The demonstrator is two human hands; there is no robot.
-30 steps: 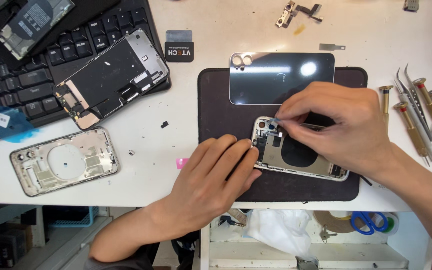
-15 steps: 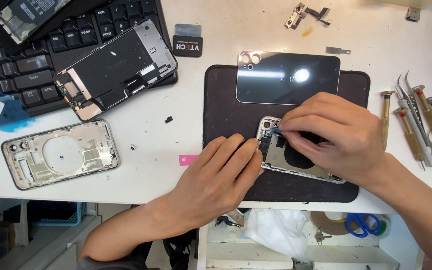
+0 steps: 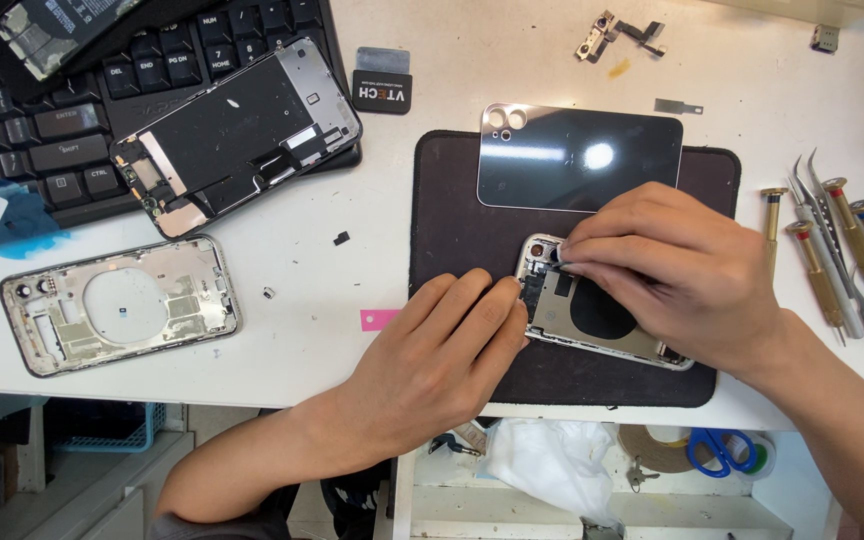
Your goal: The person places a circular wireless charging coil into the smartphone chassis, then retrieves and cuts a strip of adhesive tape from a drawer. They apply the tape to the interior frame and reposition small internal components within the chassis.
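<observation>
Phone frame, lying on the dark mat at the table's six o'clock edge: your left hand is pressing it flat, open-palmed, steadying it; your right hand is pinching something tiny, possibly a screw, at its camera corner.

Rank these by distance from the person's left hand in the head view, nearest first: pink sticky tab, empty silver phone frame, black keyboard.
From the left hand:
1. Pink sticky tab, just left of it on the white table.
2. Empty silver phone frame, farther left near the table edge.
3. Black keyboard, far upper left.
</observation>
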